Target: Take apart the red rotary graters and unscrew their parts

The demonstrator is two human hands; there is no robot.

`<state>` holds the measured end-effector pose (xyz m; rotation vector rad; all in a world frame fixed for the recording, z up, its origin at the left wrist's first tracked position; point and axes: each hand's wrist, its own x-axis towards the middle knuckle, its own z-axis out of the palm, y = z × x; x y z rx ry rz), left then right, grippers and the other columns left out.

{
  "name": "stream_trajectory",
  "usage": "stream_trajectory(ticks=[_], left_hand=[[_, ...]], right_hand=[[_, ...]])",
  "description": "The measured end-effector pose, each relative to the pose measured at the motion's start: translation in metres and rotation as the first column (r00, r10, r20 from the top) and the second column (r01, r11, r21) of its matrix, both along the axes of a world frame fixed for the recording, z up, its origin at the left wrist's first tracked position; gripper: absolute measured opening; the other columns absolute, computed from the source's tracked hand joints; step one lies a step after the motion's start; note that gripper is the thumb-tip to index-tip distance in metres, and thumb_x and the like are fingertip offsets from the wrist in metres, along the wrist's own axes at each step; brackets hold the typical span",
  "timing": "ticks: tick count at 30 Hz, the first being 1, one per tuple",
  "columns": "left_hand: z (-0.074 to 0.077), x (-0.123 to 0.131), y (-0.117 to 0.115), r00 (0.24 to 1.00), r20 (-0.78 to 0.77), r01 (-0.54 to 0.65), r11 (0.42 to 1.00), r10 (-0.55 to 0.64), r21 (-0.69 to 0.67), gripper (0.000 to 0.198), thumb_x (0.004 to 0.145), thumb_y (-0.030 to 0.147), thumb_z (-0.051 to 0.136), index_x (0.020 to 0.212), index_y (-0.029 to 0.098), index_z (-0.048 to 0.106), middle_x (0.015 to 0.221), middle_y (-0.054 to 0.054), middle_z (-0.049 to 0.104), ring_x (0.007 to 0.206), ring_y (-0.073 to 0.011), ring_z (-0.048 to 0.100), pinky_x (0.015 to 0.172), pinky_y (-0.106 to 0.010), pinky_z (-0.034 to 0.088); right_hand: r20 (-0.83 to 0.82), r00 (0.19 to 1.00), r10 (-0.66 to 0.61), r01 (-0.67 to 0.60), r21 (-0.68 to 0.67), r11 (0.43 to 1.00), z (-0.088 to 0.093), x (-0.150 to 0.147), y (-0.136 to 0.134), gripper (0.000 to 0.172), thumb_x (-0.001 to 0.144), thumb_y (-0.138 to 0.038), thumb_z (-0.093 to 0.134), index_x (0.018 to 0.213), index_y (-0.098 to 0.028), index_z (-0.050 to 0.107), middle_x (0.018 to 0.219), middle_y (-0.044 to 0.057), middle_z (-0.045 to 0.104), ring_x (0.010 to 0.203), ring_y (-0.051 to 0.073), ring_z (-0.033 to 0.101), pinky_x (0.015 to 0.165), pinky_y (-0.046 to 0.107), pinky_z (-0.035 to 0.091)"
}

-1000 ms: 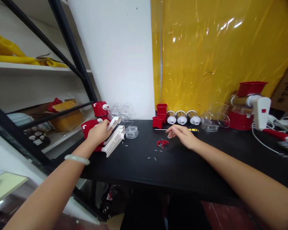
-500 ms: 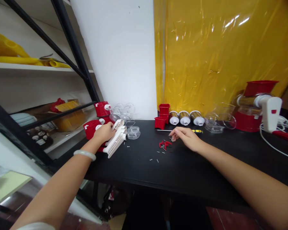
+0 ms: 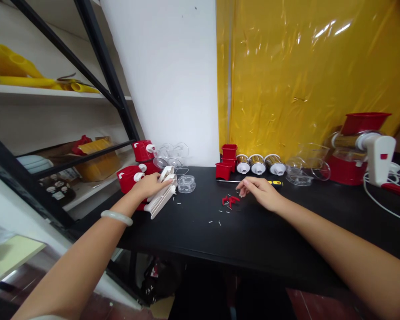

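My left hand grips long white plastic handle pieces at the left of the black table; its thumb lies across their upper part, and the other fingers are mostly hidden. Red plastic bases stand just behind that wrist. Beside the white pieces sits a clear plastic part. My right hand hovers with loosely bent fingers and nothing visible in them. It is nearest to small red plastic clips and several scattered screws. Behind it lies a screwdriver with a yellow and black handle, its shaft partly covered.
Red hoppers and three metal grater drums line the back edge. Clear plastic parts stand to their right. An assembled red and white grater and a white cable occupy the far right. A black-framed shelf borders the left.
My left thumb has come across the top of the white pieces, where the fingers were further back before. My right hand has hardly moved. The view has shifted slightly.
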<state>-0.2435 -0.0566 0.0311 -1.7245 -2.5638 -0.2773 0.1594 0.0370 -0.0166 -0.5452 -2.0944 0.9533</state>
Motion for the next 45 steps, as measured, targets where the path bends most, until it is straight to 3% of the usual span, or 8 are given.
stream_trajectory(ticks=[6, 15, 27, 32, 39, 42, 45], left_hand=[[0.002, 0.012, -0.005, 0.998, -0.022, 0.065, 0.997, -0.066, -0.05, 0.092, 0.069, 0.088, 0.04, 0.118, 0.013, 0.063, 0.117, -0.021, 0.069, 0.102, -0.0382, 0.066, 0.08, -0.04, 0.048], [-0.002, 0.011, -0.007, 0.997, -0.006, 0.074, 0.996, -0.074, -0.045, 0.093, 0.074, 0.085, 0.037, 0.124, 0.01, 0.059, 0.121, -0.022, 0.067, 0.103, -0.037, 0.066, 0.08, -0.039, 0.049], [-0.014, 0.006, -0.023, 0.989, 0.035, 0.14, 0.989, -0.141, 0.047, 0.091, 0.079, 0.08, 0.038, 0.136, 0.009, 0.053, 0.134, -0.021, 0.06, 0.118, -0.0351, 0.061, 0.095, -0.038, 0.046], [-0.015, 0.005, -0.021, 0.992, 0.013, 0.123, 0.992, -0.124, 0.021, 0.095, 0.081, 0.079, 0.035, 0.14, 0.007, 0.049, 0.138, -0.023, 0.056, 0.125, -0.0361, 0.056, 0.103, -0.041, 0.041], [-0.012, 0.004, -0.018, 0.989, 0.057, 0.138, 0.99, -0.136, -0.021, 0.086, 0.082, 0.076, 0.034, 0.133, 0.012, 0.059, 0.135, -0.02, 0.061, 0.126, -0.0374, 0.055, 0.102, -0.041, 0.042], [-0.01, 0.006, -0.025, 0.988, 0.097, 0.122, 0.992, -0.121, -0.007, 0.092, 0.084, 0.076, 0.028, 0.14, 0.006, 0.05, 0.143, -0.023, 0.052, 0.131, -0.0369, 0.05, 0.107, -0.043, 0.038], [-0.009, 0.014, -0.04, 0.98, 0.129, 0.154, 0.988, -0.153, 0.0, 0.102, 0.079, 0.077, 0.042, 0.152, 0.006, 0.03, 0.155, -0.022, 0.036, 0.139, -0.0352, 0.042, 0.113, -0.043, 0.032]], right_hand=[[-0.004, 1.0, -0.008, 0.008, 0.001, 1.0, 0.0, 0.0, -0.001, 0.05, 0.095, -0.059, 0.042, 0.084, -0.018, 0.069, 0.073, 0.006, 0.068, 0.069, 0.019, 0.065, 0.072, 0.033, 0.051], [0.0, 1.0, 0.001, -0.001, 0.002, 1.0, -0.001, -0.001, 0.0, 0.051, 0.094, -0.06, 0.042, 0.084, -0.017, 0.068, 0.072, 0.006, 0.068, 0.069, 0.018, 0.065, 0.071, 0.033, 0.05], [0.007, 1.0, 0.0, 0.0, 0.001, 1.0, 0.0, -0.001, -0.001, 0.052, 0.094, -0.062, 0.042, 0.084, -0.018, 0.069, 0.072, 0.006, 0.069, 0.068, 0.019, 0.065, 0.071, 0.034, 0.051], [0.007, 1.0, -0.001, 0.001, 0.01, 1.0, -0.001, -0.001, -0.001, 0.052, 0.093, -0.062, 0.042, 0.084, -0.018, 0.069, 0.071, 0.006, 0.069, 0.068, 0.019, 0.065, 0.071, 0.034, 0.051], [0.017, 1.0, -0.001, 0.001, 0.002, 1.0, 0.0, -0.001, -0.001, 0.053, 0.093, -0.063, 0.042, 0.083, -0.018, 0.069, 0.071, 0.006, 0.069, 0.068, 0.019, 0.065, 0.07, 0.034, 0.05], [0.018, 1.0, 0.001, -0.001, 0.002, 1.0, 0.0, -0.001, -0.001, 0.052, 0.094, -0.062, 0.042, 0.083, -0.018, 0.069, 0.07, 0.006, 0.068, 0.068, 0.019, 0.065, 0.07, 0.034, 0.05], [0.011, 1.0, -0.001, 0.001, 0.0, 1.0, -0.001, -0.001, 0.0, 0.053, 0.093, -0.063, 0.042, 0.083, -0.018, 0.069, 0.07, 0.006, 0.069, 0.067, 0.019, 0.065, 0.069, 0.033, 0.051]])
